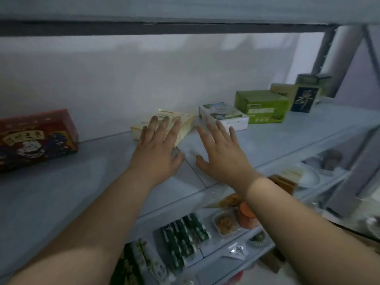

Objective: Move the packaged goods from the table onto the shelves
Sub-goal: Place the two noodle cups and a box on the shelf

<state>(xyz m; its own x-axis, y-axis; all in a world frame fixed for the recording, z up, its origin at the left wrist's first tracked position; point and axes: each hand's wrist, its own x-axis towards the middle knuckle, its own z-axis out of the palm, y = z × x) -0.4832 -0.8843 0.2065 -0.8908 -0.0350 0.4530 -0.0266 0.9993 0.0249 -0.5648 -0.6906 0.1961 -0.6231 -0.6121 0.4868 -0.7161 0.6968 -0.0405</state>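
Note:
A flat pale yellow box lies on the grey upper shelf against the back wall. My left hand rests flat on top of it, fingers spread, not gripping. My right hand hovers open over the shelf just right of the yellow box, its fingertips near a white box with a landscape picture. Neither hand holds anything.
A red patterned box stands at the shelf's left. Right of the white box sit a green box, a tan box and a dark box. Lower shelves hold green packets, a food tray and a plate. A metal upright stands at right.

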